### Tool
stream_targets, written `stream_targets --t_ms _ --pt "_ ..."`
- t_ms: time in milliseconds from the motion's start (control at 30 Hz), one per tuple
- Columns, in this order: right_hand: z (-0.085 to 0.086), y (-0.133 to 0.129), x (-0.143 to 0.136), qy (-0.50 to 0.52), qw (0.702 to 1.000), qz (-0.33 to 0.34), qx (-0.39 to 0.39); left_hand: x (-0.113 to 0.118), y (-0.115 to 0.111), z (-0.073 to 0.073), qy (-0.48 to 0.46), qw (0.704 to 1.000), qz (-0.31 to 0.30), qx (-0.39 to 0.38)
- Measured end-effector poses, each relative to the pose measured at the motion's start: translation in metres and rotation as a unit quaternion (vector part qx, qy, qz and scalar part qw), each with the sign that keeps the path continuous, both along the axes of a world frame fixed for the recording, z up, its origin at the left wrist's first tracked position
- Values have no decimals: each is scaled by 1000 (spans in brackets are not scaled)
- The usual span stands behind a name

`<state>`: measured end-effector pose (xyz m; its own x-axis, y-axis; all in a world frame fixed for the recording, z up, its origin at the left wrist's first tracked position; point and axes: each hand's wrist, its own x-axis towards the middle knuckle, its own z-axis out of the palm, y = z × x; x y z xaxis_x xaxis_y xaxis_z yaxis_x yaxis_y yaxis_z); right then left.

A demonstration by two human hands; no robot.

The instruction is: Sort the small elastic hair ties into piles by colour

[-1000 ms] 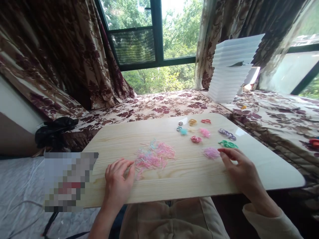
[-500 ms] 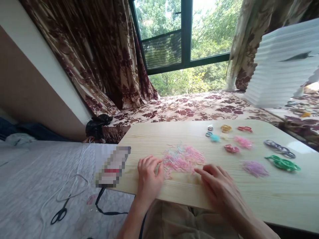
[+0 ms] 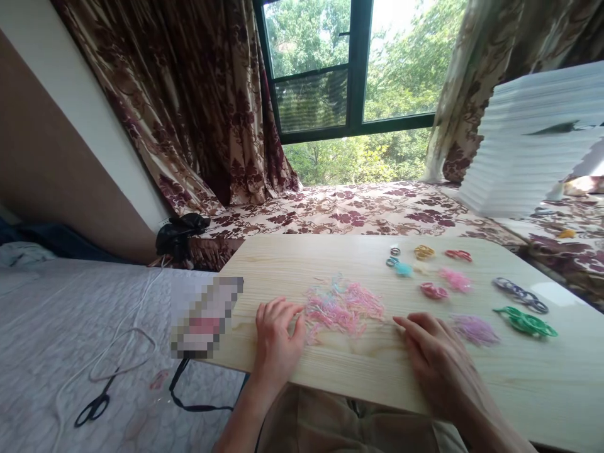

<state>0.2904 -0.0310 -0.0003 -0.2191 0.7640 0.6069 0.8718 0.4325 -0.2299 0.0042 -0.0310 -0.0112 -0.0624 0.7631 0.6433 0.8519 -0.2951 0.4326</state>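
A loose pile of small pink and pale blue strips point(image 3: 344, 307) lies on the light wooden table point(image 3: 349, 365). At the pile's left edge rests my left hand point(image 3: 278, 333), its thumb apart from the fingers and nothing in it. My right hand point(image 3: 434, 352) is on the table to the right of the pile, index finger stretched out toward it. Whether its fingertips hold anything is too small to tell. Near that hand sits a lilac pile point(image 3: 474, 329), with a green bundle point(image 3: 528, 321) farther right.
Smaller pink point(image 3: 455, 280) and turquoise point(image 3: 403, 269) piles and several coloured rings and bands stand at the table's right back. A pixelated object point(image 3: 207, 321) covers the left edge. Black scissors point(image 3: 92, 410) and white cable lie on the bed point(image 3: 33, 327).
My right hand has moved right, away from the pink pile, leaving a gap. My left hand stays beside the pile. The view has shifted slightly.
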Motion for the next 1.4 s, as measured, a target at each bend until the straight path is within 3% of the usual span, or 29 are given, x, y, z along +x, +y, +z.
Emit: stream_targets --t_ms 333,600,933,1200,1400 --pt "6 -4 -8 -26 999 -2 -31 1 0 4 -8 1000 7 -12" --pt "6 -3 -8 2 1000 21 -10 2 1 7 -17 1000 8 -22" --pt "7 -1 -10 -34 999 13 -27 1 3 3 -15 1000 1 -21" --pt "8 -3 -7 25 999 26 3 0 5 1 -11 1000 -3 -19" --pt "9 -4 -8 12 999 31 -7 1 5 0 -13 1000 3 -15"
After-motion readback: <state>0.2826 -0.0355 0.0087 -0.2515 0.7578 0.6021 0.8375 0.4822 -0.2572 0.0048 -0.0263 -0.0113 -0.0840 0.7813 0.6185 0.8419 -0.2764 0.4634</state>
